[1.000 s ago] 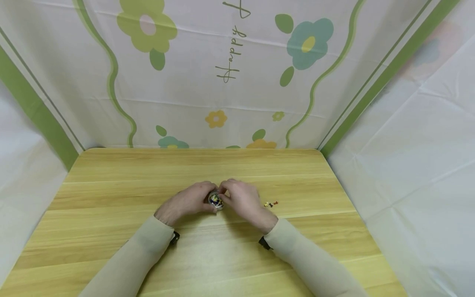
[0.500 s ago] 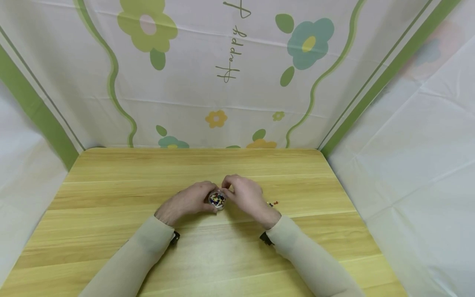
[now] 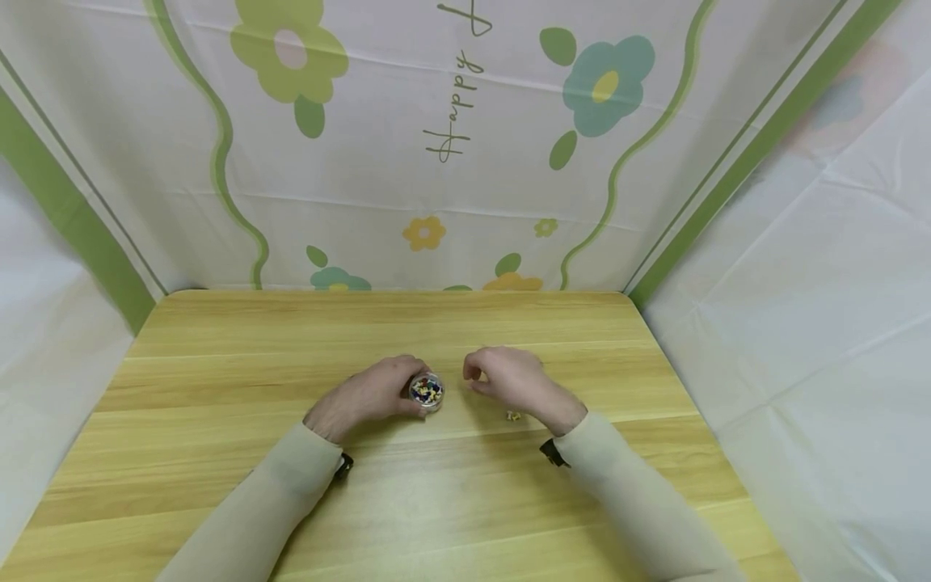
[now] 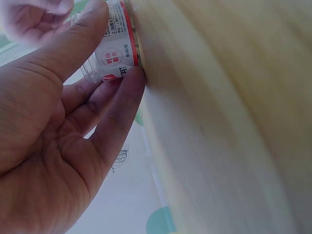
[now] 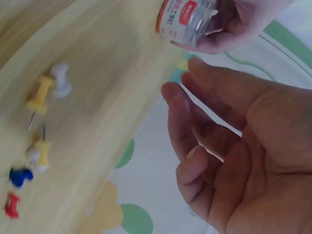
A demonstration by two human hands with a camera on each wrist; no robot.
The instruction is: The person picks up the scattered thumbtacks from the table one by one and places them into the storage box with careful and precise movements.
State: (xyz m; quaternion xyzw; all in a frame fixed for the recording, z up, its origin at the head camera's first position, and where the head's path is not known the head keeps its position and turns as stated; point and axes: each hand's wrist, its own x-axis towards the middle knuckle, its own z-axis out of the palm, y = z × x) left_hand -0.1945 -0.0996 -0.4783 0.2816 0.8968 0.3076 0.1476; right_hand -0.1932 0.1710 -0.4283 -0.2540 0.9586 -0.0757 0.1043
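My left hand (image 3: pixel 372 391) holds a small clear jar (image 3: pixel 427 392) upright on the table, thumb and fingers curled round its side. Red and white paper (image 4: pixel 113 51) labels the jar, and multicoloured push pins show through its uncovered top. Just right of the jar, my right hand (image 3: pixel 515 378) hovers with fingers loosely bent and nothing visible between them. Loose push pins lie beside it on the table: in the right wrist view a yellow push pin (image 5: pixel 42 93), a white push pin (image 5: pixel 60 79), a blue push pin (image 5: pixel 20 176) and a red push pin (image 5: pixel 12 205) stand out.
The wooden table (image 3: pixel 240 347) runs back to a hanging white cloth (image 3: pixel 378 162) printed with flowers. Similar cloth closes off the left and right sides. In the head view my right hand and wrist cover some of the loose pins.
My right hand has drawn away from the jar's mouth toward the right, to the loose push pins, and its fingers have parted a little. The left hand and jar have stayed in place.
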